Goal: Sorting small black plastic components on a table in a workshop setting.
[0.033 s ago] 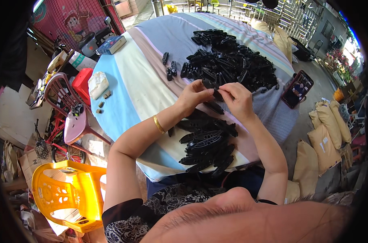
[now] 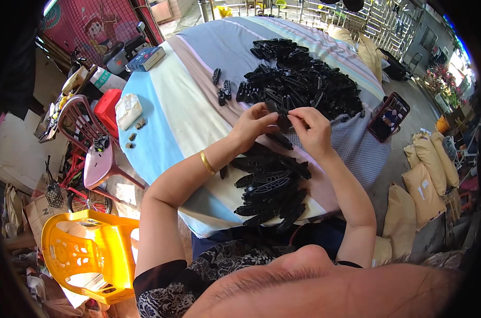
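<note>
Over the middle of the cloth-covered table (image 2: 171, 79), my left hand (image 2: 253, 126) holds a dark plastic piece (image 2: 281, 117) between thumb and fingers. My right hand (image 2: 312, 131) pinches the same piece at its right side; its exact shape is partly covered by my fingers. Just beyond my hands lies a large heap of black openwork plastic pieces (image 2: 309, 79). Closer to my body is a smaller pile of long, pointed-oval black pieces (image 2: 269, 185), some with cut-out patterns. Another long black piece (image 2: 279, 141) lies just below my hands.
A phone (image 2: 389, 117) leans at the table's right edge. Left on the cloth are a white packet (image 2: 128, 111), small brown bits (image 2: 140, 124) and a blue box (image 2: 146, 59). A yellow chair (image 2: 92, 254) and a pink chair (image 2: 100, 153) stand left; sacks (image 2: 423, 185) lie right.
The dark piece between my hands has turned slightly and shows a broader face. My right fingers have shifted a little on it. The piles look the same.
</note>
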`<state>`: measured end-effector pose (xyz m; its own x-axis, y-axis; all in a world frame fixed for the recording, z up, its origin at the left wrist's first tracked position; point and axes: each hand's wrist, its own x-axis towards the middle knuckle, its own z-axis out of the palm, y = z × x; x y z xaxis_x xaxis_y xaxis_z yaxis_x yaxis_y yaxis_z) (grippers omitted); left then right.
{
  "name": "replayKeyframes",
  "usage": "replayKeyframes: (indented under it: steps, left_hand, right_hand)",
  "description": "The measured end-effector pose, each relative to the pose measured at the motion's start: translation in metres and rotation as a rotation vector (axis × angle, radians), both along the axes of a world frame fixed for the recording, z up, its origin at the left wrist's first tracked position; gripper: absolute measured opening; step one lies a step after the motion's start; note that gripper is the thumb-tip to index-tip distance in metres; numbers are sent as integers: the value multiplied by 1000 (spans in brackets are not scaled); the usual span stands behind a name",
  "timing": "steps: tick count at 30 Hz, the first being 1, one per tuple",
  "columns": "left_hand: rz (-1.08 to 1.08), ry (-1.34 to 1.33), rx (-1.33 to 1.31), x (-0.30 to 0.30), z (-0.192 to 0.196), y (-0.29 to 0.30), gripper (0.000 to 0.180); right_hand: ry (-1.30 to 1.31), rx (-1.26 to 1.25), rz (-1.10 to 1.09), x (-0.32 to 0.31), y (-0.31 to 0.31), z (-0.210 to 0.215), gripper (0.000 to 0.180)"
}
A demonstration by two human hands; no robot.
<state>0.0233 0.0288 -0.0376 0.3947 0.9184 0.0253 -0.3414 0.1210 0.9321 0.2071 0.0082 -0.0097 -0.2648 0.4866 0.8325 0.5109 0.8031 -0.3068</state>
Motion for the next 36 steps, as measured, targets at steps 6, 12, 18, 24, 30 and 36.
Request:
replayKeyframes:
  steps: [6,12,18,24,30,36]
  left_hand:
    - [-250,-45,-198,-12,17,3,25]
    - [-320,164,-191,-15,18,7,32]
    - [-325,235,-34,-16,32,-2,32]
    - [-84,478,566,-10,24,-7,37]
    - [62,736,763,-2,30,-16,31]
    - [-243,945,1209,2,24,-13,30]
  right_hand:
    - [-34,78,147,2,2,6,17]
    - [-226,219,92,2,-3,7,20]
    - [-250,197,102,7,1,6,20]
    - [27,-609,161,9,4,-4,31]
    - [-44,-531,141,17,5,0,33]
    - [52,-769,-8,78,35,5,26]
